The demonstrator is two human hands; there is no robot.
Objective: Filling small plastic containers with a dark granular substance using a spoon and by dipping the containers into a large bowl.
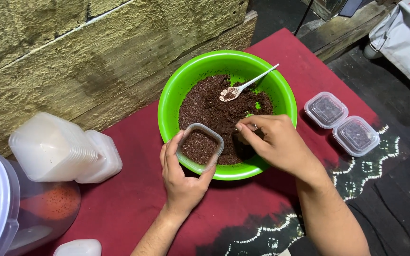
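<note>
- A small clear plastic tub (pixel 199 148), filled with dark brown crumbly mix, is gripped by the left hand (pixel 182 178), thumb on its near left side and fingers wrapped under its right edge.
- The tub is held over the near rim of a round bright green plastic bowl (pixel 174 95).
- The right hand (pixel 275 142) is kept inside the bowl, its fingertips pinched together just beside the tub; what is pinched cannot be told.
- A bed of dark brown crumbly mix (pixel 209 106) is carried by the bowl, with a white plastic spoon (pixel 247 84) laid on it, handle leaning on the far rim.
- The bowl is set on a worktop covered by a red cloth (pixel 134 199).
- Two lidded clear tubs (pixel 341 123) are placed side by side to the right.
- A stack of empty translucent tubs (pixel 62 149) is laid on its side to the left.
</note>
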